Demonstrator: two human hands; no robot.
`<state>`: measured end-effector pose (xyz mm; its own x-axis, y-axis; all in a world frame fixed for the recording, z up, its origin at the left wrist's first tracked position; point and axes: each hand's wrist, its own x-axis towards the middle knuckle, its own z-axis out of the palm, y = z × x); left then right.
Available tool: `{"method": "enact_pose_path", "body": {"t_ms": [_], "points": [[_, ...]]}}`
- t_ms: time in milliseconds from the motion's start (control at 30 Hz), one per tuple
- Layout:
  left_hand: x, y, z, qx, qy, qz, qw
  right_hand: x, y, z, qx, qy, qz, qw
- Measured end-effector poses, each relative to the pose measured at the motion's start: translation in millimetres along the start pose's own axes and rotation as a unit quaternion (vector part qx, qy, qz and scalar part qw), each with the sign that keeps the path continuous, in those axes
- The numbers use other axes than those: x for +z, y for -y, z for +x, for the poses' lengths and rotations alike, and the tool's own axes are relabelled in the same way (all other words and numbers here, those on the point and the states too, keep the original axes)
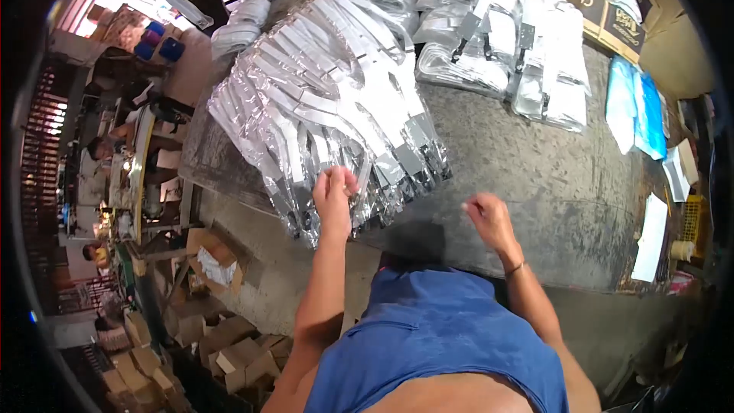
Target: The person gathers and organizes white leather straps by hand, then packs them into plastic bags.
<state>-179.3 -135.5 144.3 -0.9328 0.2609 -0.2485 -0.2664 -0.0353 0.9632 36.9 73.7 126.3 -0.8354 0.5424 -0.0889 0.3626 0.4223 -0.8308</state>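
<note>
Clear plastic packets [336, 99] with white straps or bands inside lie fanned out in an overlapping heap on the dark table. My left hand [334, 197] is over the near edge of this heap, its fingers curled closed. Whatever those fingers pinch, if anything, cannot be made out. To the right, my right hand [492, 222] is above the front part of the table, apart from the packets. Its fingers are bent in and closed, and nothing shows in them.
Stacked bundles of similar packets [462, 65] stand along the back, with another stack [552, 61] beside them. A cardboard box [600, 11] and blue plastic bags [636, 107] sit at the right. White paper [650, 237] lies near the right edge. Cardboard boxes [237, 352] cover the floor at lower left; people sit beyond.
</note>
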Motion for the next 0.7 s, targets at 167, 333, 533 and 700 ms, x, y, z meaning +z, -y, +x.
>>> {"method": "enact_pose_path", "body": {"t_ms": [167, 333, 533, 700], "points": [[-4.1, 14.0, 53.0, -0.037, -0.06, -0.031, 0.997, 38.1, 30.0, 72.8, -0.083, -0.003, 0.061, 0.995], [1.0, 17.5, 85.5, -0.042, -0.006, 0.009, 0.999, 96.0, 66.5, 124.8, -0.114, -0.011, 0.022, 0.993], [19.3, 9.3, 89.7, -0.02, -0.07, 0.159, 0.985, 135.8, 74.5, 149.6, -0.074, -0.004, -0.036, 0.997], [15.1, 26.7, 93.7, 0.008, -0.092, 0.12, 0.988, 133.7, 71.7, 160.0, -0.035, 0.073, -0.004, 0.997]]}}
